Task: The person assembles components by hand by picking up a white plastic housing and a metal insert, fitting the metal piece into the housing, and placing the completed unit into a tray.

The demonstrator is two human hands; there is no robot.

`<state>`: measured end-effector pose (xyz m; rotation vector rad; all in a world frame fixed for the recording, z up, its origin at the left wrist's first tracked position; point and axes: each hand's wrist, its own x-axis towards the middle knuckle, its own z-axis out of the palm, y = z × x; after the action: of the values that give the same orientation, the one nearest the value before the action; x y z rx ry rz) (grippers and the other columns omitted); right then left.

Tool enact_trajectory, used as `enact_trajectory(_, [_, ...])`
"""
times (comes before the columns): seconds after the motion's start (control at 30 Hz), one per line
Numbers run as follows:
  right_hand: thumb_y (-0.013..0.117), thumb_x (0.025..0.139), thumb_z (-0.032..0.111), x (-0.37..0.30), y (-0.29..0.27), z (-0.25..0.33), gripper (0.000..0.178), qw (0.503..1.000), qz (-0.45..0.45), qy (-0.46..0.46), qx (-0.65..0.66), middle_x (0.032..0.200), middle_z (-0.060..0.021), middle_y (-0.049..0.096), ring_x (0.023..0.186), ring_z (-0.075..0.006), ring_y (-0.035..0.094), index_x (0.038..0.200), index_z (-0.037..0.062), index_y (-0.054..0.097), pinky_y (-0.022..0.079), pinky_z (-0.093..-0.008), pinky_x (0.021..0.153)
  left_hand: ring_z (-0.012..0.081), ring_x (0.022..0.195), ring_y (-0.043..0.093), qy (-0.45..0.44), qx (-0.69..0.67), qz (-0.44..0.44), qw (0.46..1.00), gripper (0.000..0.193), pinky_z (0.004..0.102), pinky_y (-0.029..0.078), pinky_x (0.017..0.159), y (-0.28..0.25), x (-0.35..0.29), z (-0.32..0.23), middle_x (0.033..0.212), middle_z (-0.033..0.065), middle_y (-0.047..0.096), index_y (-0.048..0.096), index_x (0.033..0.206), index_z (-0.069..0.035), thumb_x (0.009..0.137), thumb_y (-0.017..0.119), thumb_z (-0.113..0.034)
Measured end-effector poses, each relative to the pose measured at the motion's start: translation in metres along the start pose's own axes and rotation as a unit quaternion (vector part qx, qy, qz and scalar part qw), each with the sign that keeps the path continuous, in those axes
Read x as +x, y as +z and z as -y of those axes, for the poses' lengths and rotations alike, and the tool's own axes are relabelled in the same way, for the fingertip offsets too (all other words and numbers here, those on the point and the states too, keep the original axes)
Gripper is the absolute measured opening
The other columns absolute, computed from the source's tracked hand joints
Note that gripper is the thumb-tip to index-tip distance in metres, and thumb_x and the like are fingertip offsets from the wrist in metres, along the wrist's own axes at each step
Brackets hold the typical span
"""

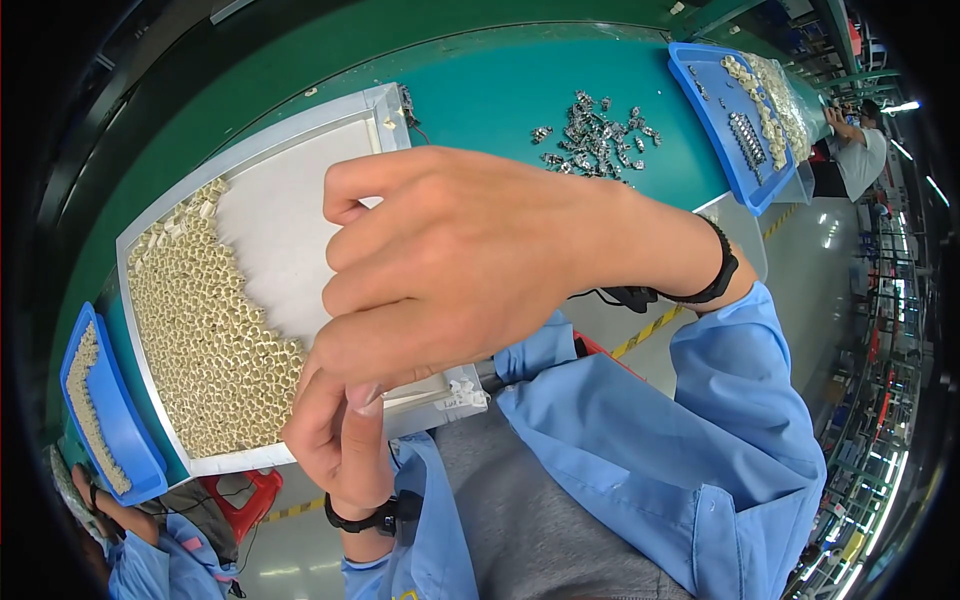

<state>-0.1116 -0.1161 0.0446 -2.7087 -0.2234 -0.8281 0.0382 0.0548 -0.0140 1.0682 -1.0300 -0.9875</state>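
Observation:
My right hand (430, 255) reaches across the middle of the view, its fingers curled in. Just below it, my left hand (345, 435) has thumb and fingers pressed together, meeting the right hand's fingertips. Anything held between them is hidden by the right hand. Both hands are over the near right part of a metal-framed white tray (285, 175). Many small cream-coloured parts (205, 330) stand packed close together across the tray's left side; the white base shows bare beside them.
A loose pile of small shiny metal parts (600, 135) lies on the green tabletop (480, 90). At the right, a blue tray (715, 125) holds cream and metal parts. Another blue tray (125, 420) stands at the left. Co-workers sit at both ends, one (850, 160) at far right.

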Motion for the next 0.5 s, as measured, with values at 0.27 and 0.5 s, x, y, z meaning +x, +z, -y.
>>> enact_trajectory(0.27, [0.071,0.084,0.027,-0.0053,0.0022,0.0001,0.022,1.0,-0.017,0.004,0.009,0.06,0.0011,0.056,0.058,-0.021,0.055,0.08,0.013,0.055,0.038,-0.0335,0.069,0.017,0.095,0.058,0.011,-0.002,0.0,1.0,0.026,0.028,0.044,0.083,0.0047,-0.0017,0.0041,0.111,0.0175,0.064,0.066,0.109,0.012,0.094,0.057,-0.007])
enact_trajectory(0.5, [0.069,0.087,0.028,-0.0091,-0.0015,0.0024,0.021,1.0,-0.011,0.013,0.015,0.061,0.001,0.056,0.06,-0.021,0.057,0.082,0.0129,0.056,0.039,-0.0339,0.069,0.0199,0.095,0.059,0.037,0.034,0.022,0.998,0.027,0.0298,0.045,0.084,0.0061,0.0008,0.0004,0.109,0.0179,0.064,0.066,0.111,0.013,0.092,0.056,-0.004])
